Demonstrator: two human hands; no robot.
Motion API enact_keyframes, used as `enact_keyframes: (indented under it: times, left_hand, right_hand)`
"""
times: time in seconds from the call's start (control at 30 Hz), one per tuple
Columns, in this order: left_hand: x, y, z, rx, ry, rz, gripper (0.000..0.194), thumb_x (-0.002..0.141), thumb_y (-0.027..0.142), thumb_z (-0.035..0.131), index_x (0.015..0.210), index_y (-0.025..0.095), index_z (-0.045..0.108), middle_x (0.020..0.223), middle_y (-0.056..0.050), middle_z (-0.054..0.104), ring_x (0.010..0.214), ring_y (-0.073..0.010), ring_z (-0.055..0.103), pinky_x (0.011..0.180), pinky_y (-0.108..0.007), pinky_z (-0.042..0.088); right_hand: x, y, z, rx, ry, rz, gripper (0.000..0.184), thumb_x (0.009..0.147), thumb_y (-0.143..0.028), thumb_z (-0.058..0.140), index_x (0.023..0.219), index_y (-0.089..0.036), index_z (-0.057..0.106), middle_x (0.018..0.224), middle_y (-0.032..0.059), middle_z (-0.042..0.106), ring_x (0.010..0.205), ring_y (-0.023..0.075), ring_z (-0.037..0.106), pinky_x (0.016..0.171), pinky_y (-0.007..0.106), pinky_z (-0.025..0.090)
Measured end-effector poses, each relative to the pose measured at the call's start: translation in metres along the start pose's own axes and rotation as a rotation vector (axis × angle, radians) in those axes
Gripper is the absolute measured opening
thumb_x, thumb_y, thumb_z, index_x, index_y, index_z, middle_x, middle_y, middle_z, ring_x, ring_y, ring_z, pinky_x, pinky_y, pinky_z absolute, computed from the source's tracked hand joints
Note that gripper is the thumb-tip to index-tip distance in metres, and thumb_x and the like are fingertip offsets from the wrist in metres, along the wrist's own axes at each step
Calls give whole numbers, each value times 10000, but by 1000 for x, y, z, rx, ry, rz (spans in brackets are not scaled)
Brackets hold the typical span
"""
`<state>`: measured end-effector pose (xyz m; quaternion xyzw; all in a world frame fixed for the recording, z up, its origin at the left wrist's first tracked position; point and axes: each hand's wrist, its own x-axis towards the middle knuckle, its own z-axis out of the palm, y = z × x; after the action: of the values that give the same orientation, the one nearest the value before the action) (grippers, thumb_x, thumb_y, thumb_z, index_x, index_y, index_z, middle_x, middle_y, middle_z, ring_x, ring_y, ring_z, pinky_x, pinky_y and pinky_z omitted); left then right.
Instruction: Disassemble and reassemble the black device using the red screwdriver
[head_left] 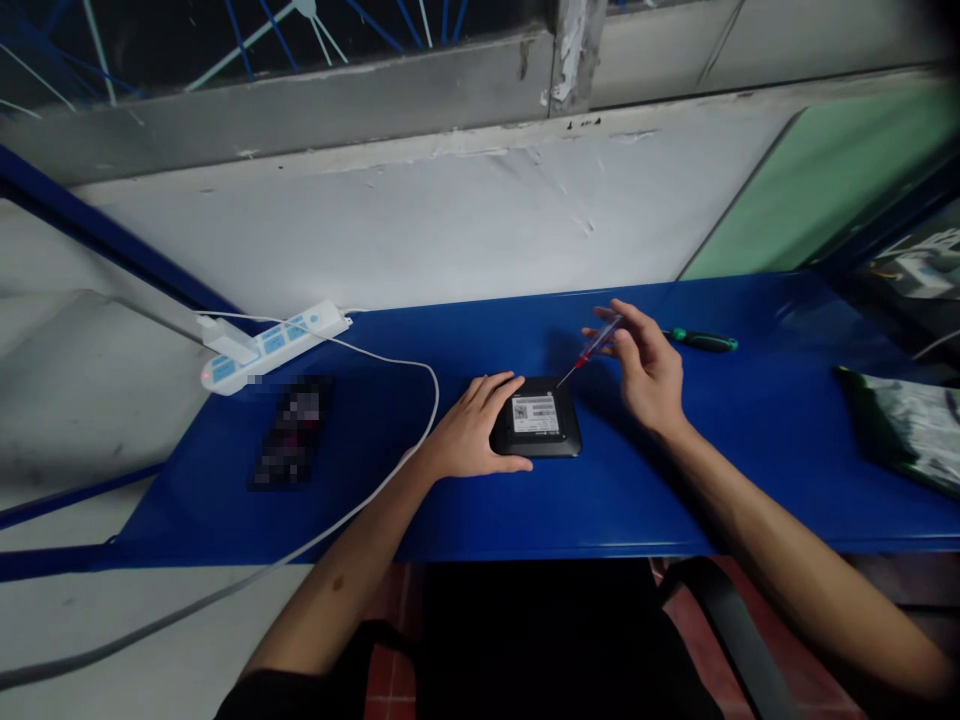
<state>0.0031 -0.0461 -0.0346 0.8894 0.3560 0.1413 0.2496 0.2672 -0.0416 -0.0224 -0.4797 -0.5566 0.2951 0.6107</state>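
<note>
A flat black electronic device [568, 440] with a white printed label lies on the blue table. My left hand [472, 425] grips its left side, thumb along the near edge and fingers over the far edge. Between the fingers of my right hand [649, 375] is a screwdriver [598, 342] with a clear handle and a red collar. Its thin shaft slants down to the left, the tip at the far right part of the device. Whether the tip sits in a screw is too small to tell.
A green-and-black screwdriver [705, 341] lies right of my right hand. A white power strip [281, 350] with a plug stands at the back left, and its cable [382, 482] crosses near my left forearm. A pixelated dark object [291, 435] lies left; a shiny bag [911, 425] lies right.
</note>
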Motion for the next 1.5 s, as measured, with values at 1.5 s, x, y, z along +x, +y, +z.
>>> enact_keyframes:
  times: [1.5]
  left_hand:
    - [-3, 2, 3, -41, 39, -20, 1187, 691, 631, 810, 1578, 246, 121, 1581, -157, 312, 1452, -381, 302, 1160, -578, 355]
  right_hand:
    - [-7, 8, 0, -108, 142, -115, 371, 901, -363, 664, 1267, -314, 632, 927, 11, 660, 772, 170, 671, 778, 404, 606]
